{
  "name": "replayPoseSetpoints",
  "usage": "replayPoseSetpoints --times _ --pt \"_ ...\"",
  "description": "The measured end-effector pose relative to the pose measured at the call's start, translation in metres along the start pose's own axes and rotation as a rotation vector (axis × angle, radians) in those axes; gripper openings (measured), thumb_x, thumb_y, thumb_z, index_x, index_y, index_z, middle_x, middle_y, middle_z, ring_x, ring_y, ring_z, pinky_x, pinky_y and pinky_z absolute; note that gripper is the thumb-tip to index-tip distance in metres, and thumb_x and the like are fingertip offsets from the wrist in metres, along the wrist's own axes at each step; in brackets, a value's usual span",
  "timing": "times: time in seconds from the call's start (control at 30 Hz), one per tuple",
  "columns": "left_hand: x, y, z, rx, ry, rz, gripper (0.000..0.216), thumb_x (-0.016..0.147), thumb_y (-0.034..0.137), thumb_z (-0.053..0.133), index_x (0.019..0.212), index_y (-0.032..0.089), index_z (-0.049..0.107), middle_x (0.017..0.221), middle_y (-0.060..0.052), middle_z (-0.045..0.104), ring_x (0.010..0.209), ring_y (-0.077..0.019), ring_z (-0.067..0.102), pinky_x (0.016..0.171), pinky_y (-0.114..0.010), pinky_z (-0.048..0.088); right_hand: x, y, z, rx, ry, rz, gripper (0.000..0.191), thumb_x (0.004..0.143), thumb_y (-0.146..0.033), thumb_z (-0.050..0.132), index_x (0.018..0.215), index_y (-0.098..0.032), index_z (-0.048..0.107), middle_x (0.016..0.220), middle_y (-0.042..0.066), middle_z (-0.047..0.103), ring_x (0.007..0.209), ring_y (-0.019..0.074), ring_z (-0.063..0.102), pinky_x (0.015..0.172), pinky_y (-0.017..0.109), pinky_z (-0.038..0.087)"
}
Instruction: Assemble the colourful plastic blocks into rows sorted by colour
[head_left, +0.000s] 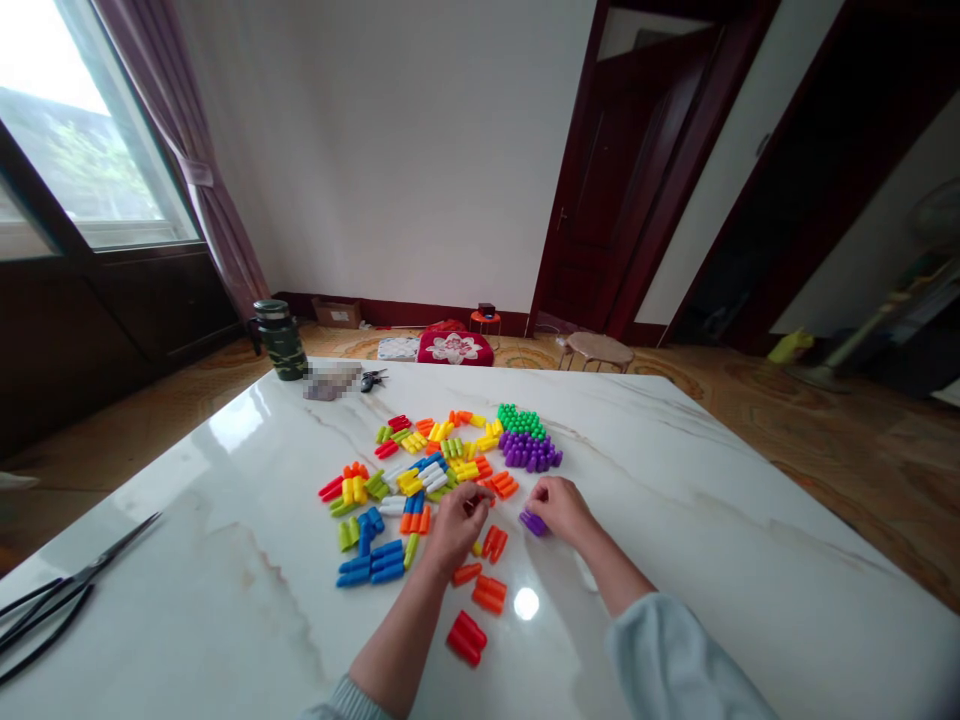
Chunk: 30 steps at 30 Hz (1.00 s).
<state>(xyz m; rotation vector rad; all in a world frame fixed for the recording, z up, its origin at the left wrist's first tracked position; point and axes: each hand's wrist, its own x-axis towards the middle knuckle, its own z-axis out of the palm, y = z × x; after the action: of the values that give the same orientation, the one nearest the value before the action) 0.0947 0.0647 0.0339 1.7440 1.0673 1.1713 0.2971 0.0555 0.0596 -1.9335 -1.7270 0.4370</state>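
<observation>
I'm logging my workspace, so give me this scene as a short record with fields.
Surface: white marbled table
Left hand: over the multicoloured pieces; grip unclear
Right hand: at the small purple piece; firm grip not certain
Far clusters: green cluster just beyond the larger purple cluster
Nearest to wearer: red piece
Left side: scissors, lying flat
Far left corner: camouflage flask, upright

Overexposed window (97,150), glare on tabletop (675,500)
</observation>
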Motion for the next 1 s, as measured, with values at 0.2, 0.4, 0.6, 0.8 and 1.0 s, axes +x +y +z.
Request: replayPoseSetpoints --times 0.2,0.4,0.6,0.8,1.0 --pt "0.0 0.004 0.0 -0.005 0.001 -0.018 0.018 0.079 0.019 0.052 0.082 0.016 0.07 0.076 -0.003 0.068 0.066 -0.0139 0.058 0.062 -0.023 0.043 -0.001 0.008 -0.001 -0.008 0.17 0.012 0.013 0.07 -0.032 0.069 0.077 -0.023 0.065 0.074 0.001 0.069 0.068 0.0167 0.064 0.061 0.025 0.042" --pt "0.001 0.003 0.0 -0.023 0.014 -0.02 0.016 0.077 0.019 0.054 0.08 0.016 0.07 0.075 -0.002 0.068 0.066 -0.0139 0.058 0.062 -0.023 0.044 -0.017 0.0 0.011 -0.216 0.026 0.042 0.038 0.044 -0.043 0.084 0.07 -0.024 0.062 0.065 0.0 0.065 0.059 0.0177 0.061 0.051 0.025 0.033" --pt "0.001 0.0 0.0 -0.009 0.006 -0.012 0.018 0.078 0.018 0.053 0.083 0.016 0.07 0.077 -0.003 0.069 0.067 -0.0145 0.06 0.062 -0.024 0.044 -0.012 0.002 0.01 -0.154 0.015 0.059 0.028 0.047 -0.032 0.082 0.063 -0.023 0.061 0.066 0.0 0.066 0.063 0.0181 0.061 0.055 0.025 0.039" --pt "0.001 0.002 0.0 -0.028 0.003 -0.013 0.017 0.079 0.02 0.053 0.082 0.016 0.07 0.078 -0.003 0.069 0.069 -0.0147 0.06 0.063 -0.023 0.045 0.005 0.015 0.018 0.065 0.33 -0.022 0.017 0.067 -0.026 0.064 0.084 -0.023 0.061 0.081 0.001 0.068 0.066 0.0159 0.062 0.066 0.028 0.047" --pt "0.001 0.002 0.0 -0.025 0.003 -0.023 0.018 0.078 0.019 0.053 0.083 0.017 0.07 0.078 -0.003 0.069 0.068 -0.0145 0.06 0.063 -0.023 0.045 0.017 0.011 0.039 0.231 0.43 -0.1 0.017 0.071 -0.022 0.058 0.087 -0.018 0.061 0.089 0.007 0.065 0.068 0.0168 0.061 0.069 0.031 0.051"
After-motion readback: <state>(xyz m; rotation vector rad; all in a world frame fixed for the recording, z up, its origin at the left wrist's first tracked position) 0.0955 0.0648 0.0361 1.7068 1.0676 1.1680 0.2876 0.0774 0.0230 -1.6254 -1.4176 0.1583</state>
